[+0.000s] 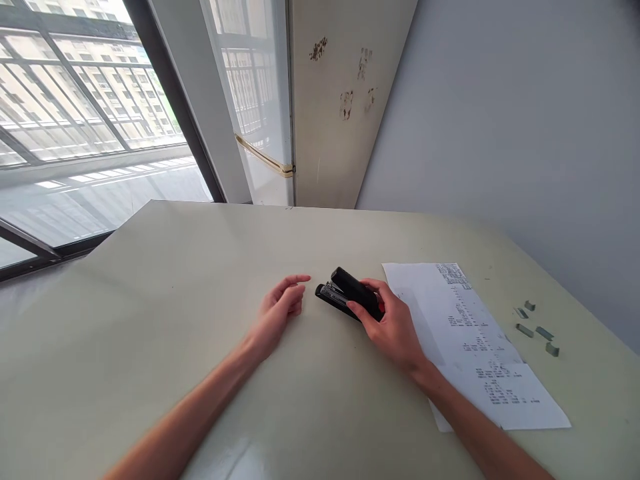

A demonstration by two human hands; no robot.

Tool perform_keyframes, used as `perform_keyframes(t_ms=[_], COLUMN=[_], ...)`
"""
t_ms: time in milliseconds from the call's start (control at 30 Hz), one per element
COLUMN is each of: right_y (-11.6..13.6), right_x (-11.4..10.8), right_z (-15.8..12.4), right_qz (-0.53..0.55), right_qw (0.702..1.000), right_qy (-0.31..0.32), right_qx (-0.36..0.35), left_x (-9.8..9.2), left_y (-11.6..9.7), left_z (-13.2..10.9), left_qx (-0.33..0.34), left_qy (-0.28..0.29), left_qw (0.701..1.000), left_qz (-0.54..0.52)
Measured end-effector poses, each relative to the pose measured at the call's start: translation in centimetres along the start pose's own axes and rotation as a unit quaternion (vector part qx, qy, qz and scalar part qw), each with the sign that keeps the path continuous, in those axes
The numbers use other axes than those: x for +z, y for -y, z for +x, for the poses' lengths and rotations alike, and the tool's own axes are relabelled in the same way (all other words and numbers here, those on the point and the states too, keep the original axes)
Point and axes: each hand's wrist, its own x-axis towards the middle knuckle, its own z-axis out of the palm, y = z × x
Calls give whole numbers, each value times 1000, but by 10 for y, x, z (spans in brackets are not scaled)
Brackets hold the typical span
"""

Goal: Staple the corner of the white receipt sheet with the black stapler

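Note:
A black stapler [356, 288] is in my right hand [393, 323], gripped around its rear end with the thumb on the near side. Its top arm is lifted a little from the base at the front, so the metal staple channel shows between them. My left hand [284, 303] is just left of the stapler's front end, apart from it. The index finger points toward the stapler while the other fingers curl in; I see nothing held there. Printed paper sheets [465, 333] lie to the right, partly under my right wrist and forearm.
Several small strips of staples [525, 330] lie scattered on the pale table [150, 320] at the right, beyond the paper. A grey wall [525, 113] borders the right side. A refrigerator [340, 147] stands behind the table, and a window [90, 100] is at the left.

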Motion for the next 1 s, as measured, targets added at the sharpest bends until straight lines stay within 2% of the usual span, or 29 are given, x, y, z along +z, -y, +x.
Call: perform_keyframes(t_ms=[100, 167, 267, 367, 467, 533, 633, 733, 800, 900, 1000], right_y=[-2, 0, 6, 17, 30, 38, 41, 37, 32, 30, 31], right_x=[9, 21, 47, 74, 87, 84, 70, 60, 59, 58, 44], right_z=[21, 43, 85, 123, 139, 129, 91, 48, 29, 15, 6], right_qz=[-42, -61, -68, -61, -57, -55, -73, -156, -191, -201, -197], right_qw=[998, 994, 988, 980, 971, 970, 962, 931, 924, 927, 930], right_qy=[13, 21, 42, 97, 144, 129, 62, 91, 95, 85, 68], right_qx=[-49, -91, -132, -163, -184, -197, -254, -316, -316, -305, -301], left_x=[-3, -3, -3, -6, -8, -9, -7, -4, -1, 3, 7], left_y=[-2, -2, 0, 3, 5, 6, 7, 8, 8, 8, 7], left_z=[4, 5, 5, 5, 6, 6, 6, 4, 2, -2, -5], left_qx=[-51, -70, -83, -90, -95, -91, -82, -84, -96, -109, -115], left_qy=[11, 9, 2, 4, -10, -16, -6, 18, 40, 68, 95], left_qw=[975, 952, 937, 932, 926, 924, 923, 923, 925, 929, 939], left_qz=[-218, -299, -338, -352, -365, -371, -377, -374, -366, -346, -309])
